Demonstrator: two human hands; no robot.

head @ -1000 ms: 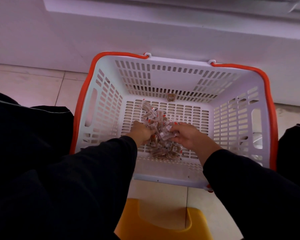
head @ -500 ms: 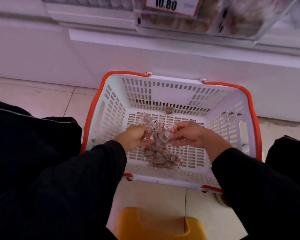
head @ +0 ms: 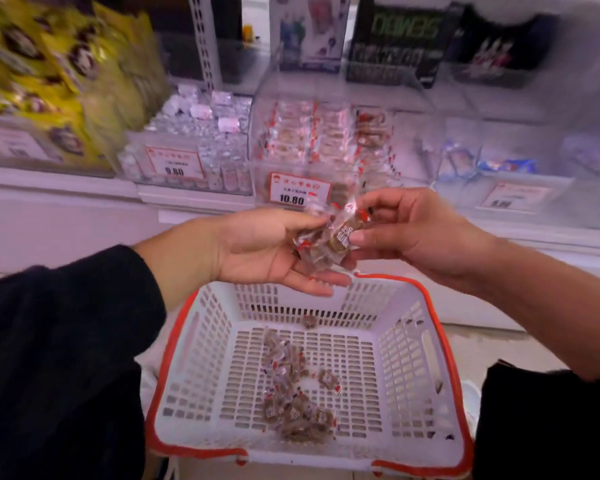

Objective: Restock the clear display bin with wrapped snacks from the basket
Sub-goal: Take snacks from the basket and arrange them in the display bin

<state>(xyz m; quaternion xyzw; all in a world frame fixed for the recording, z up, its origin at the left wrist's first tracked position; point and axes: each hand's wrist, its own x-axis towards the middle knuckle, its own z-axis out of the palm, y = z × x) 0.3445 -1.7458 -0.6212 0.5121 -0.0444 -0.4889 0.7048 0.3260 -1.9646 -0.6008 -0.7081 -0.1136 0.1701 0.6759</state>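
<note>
Head view: hands [head: 326,244] raised snacks [head: 329,239] from basket [head: 409,348].

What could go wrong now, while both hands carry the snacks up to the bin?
1. The loose bunch of clear-wrapped brown snacks lies between the left hand and right hand; some may slip off.
2. The clear plastic display bin with the 10.80 price tag already looks quite full, so added pieces may spill.

This is a shop. A shelf [head: 59,188] holds clear bins [head: 326,147] full of wrapped snacks, with price tags [head: 300,194] stuck on the front that say 9.80 and 10.80. Yellow snack bags [head: 49,74] sit on the left. A white and orange shopping basket [head: 409,362] stands on the floor.
</note>
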